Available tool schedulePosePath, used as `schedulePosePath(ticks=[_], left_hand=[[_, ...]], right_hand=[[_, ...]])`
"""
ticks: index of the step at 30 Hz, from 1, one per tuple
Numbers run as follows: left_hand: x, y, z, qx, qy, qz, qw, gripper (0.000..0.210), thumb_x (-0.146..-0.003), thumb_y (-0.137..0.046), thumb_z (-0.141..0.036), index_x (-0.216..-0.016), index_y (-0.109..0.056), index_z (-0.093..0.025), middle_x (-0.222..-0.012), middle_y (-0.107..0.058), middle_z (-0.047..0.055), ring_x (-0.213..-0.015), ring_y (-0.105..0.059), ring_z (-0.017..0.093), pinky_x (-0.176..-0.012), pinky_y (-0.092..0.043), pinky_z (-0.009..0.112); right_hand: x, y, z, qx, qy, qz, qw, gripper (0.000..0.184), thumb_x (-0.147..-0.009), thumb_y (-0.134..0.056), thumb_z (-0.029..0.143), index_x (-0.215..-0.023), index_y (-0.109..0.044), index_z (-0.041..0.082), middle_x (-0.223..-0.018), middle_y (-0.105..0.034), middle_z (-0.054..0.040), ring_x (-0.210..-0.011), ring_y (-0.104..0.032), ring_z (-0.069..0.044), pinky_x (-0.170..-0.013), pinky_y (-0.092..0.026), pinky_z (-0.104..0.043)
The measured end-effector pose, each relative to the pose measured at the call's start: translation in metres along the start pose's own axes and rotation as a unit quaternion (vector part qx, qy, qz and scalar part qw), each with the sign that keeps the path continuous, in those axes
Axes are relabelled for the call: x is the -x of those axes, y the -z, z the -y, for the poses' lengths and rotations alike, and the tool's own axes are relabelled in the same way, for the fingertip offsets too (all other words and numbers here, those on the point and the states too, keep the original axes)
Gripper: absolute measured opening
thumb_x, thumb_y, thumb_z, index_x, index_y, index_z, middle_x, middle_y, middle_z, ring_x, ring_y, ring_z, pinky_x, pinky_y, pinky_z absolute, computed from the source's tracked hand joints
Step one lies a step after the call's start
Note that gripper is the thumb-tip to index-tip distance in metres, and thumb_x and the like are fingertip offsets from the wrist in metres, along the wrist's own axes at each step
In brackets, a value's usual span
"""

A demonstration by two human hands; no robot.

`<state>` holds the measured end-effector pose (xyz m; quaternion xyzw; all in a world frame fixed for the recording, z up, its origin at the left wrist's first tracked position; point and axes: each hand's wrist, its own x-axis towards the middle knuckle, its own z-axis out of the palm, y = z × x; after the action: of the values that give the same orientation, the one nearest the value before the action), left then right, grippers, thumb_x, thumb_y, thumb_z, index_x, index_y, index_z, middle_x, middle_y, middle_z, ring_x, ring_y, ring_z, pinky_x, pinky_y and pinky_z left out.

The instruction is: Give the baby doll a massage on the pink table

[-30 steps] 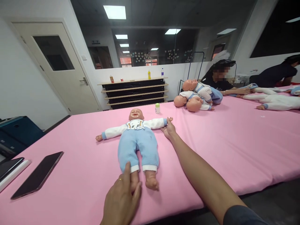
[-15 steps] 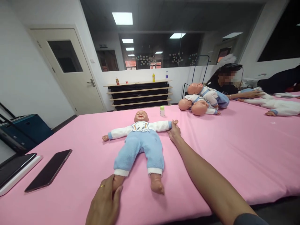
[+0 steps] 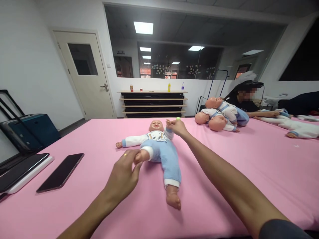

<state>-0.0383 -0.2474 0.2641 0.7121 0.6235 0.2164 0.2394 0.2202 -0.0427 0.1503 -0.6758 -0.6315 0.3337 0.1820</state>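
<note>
A baby doll (image 3: 157,146) in light-blue trousers and a white top with an elephant bib lies on its back on the pink-covered table (image 3: 219,192), its head away from me. My left hand (image 3: 124,172), with a ring on one finger, is closed around the doll's foot on the left of the view and holds that leg bent up off the cloth. My right hand (image 3: 178,127) grips the doll's hand on the right, raised near its head. The doll's other arm is stretched out flat. Its other leg lies straight toward me.
Left of the doll lie a smartphone (image 3: 61,172) and a dark tablet-like device (image 3: 25,169). A green bottle cap (image 3: 178,118) shows behind my right hand. Several dolls (image 3: 221,114) are piled at the back right, beside a seated person (image 3: 244,96). A suitcase (image 3: 35,132) stands left.
My left hand has lifted the doll's leg up and toward its body. My right hand has brought the doll's arm up and inward from its outstretched position. The view has tilted up slightly.
</note>
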Motion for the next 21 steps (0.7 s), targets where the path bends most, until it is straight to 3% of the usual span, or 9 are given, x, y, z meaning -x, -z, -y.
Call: schedulePosePath(ticks=[3, 6, 9, 11, 15, 18, 21], left_hand=[[-0.041, -0.022, -0.023, 0.022, -0.041, 0.065, 0.997, 0.019, -0.087, -0.045, -0.019, -0.101, -0.057, -0.018, -0.1, -0.06, 0.005, -0.092, -0.055, 0.016, -0.082, -0.044, 0.029], [-0.068, -0.059, -0.033, 0.031, -0.037, 0.106, 0.993, 0.011, -0.082, -0.048, -0.014, -0.091, -0.056, -0.015, -0.095, -0.059, 0.007, -0.089, -0.055, 0.017, -0.08, -0.044, 0.03], [-0.075, -0.09, -0.032, 0.041, -0.026, 0.123, 0.991, 0.01, -0.08, -0.051, -0.013, -0.089, -0.054, -0.014, -0.095, -0.059, 0.008, -0.087, -0.055, 0.016, -0.079, -0.043, 0.029], [-0.073, -0.098, -0.028, 0.051, -0.026, 0.118, 0.991, 0.012, -0.08, -0.05, -0.013, -0.092, -0.054, -0.014, -0.095, -0.059, 0.008, -0.088, -0.055, 0.017, -0.079, -0.043, 0.03], [-0.059, -0.08, -0.023, 0.061, -0.019, 0.112, 0.992, 0.011, -0.085, -0.047, -0.018, -0.094, -0.054, -0.016, -0.089, -0.06, 0.005, -0.085, -0.054, 0.016, -0.075, -0.041, 0.029], [-0.034, -0.048, -0.02, 0.051, 0.0, 0.11, 0.993, 0.012, -0.087, -0.046, -0.024, -0.095, -0.054, -0.018, -0.09, -0.06, 0.003, -0.08, -0.053, 0.015, -0.07, -0.04, 0.027], [0.006, -0.019, -0.01, 0.026, 0.036, 0.119, 0.992, 0.017, -0.089, -0.045, -0.03, -0.099, -0.054, -0.021, -0.094, -0.06, 0.002, -0.08, -0.054, 0.014, -0.07, -0.041, 0.026]], right_hand=[[-0.016, -0.014, 0.049, 0.204, 0.058, 0.109, 0.971, 0.034, -0.073, -0.068, 0.039, -0.087, -0.072, 0.008, -0.079, -0.065, -0.0067, -0.073, -0.057, -0.011, -0.062, -0.036, -0.016], [-0.021, -0.041, 0.075, 0.289, 0.086, 0.18, 0.936, 0.038, -0.069, -0.075, 0.042, -0.095, -0.072, 0.014, -0.088, -0.067, -0.0062, -0.082, -0.06, -0.013, -0.07, -0.041, -0.016], [-0.016, -0.066, 0.079, 0.301, 0.075, 0.18, 0.934, 0.05, -0.074, -0.071, 0.052, -0.106, -0.07, 0.014, -0.106, -0.065, -0.0111, -0.101, -0.06, -0.02, -0.083, -0.045, -0.02], [-0.013, -0.074, 0.076, 0.281, 0.058, 0.167, 0.943, 0.058, -0.074, -0.07, 0.056, -0.113, -0.067, 0.013, -0.115, -0.062, -0.0141, -0.111, -0.056, -0.024, -0.089, -0.045, -0.025], [-0.015, -0.06, 0.063, 0.167, 0.016, 0.151, 0.974, 0.045, -0.068, -0.078, 0.047, -0.097, -0.071, 0.013, -0.105, -0.065, -0.0108, -0.107, -0.058, -0.023, -0.09, -0.045, -0.024], [-0.021, -0.029, 0.045, 0.092, -0.027, 0.136, 0.986, 0.03, -0.069, -0.077, 0.035, -0.082, -0.069, 0.009, -0.085, -0.065, -0.0087, -0.089, -0.061, -0.018, -0.08, -0.046, -0.02], [-0.022, 0.007, 0.018, -0.017, -0.097, 0.083, 0.992, 0.027, -0.078, -0.069, 0.03, -0.087, -0.065, 0.005, -0.079, -0.062, -0.0093, -0.078, -0.058, -0.013, -0.073, -0.048, -0.019]])
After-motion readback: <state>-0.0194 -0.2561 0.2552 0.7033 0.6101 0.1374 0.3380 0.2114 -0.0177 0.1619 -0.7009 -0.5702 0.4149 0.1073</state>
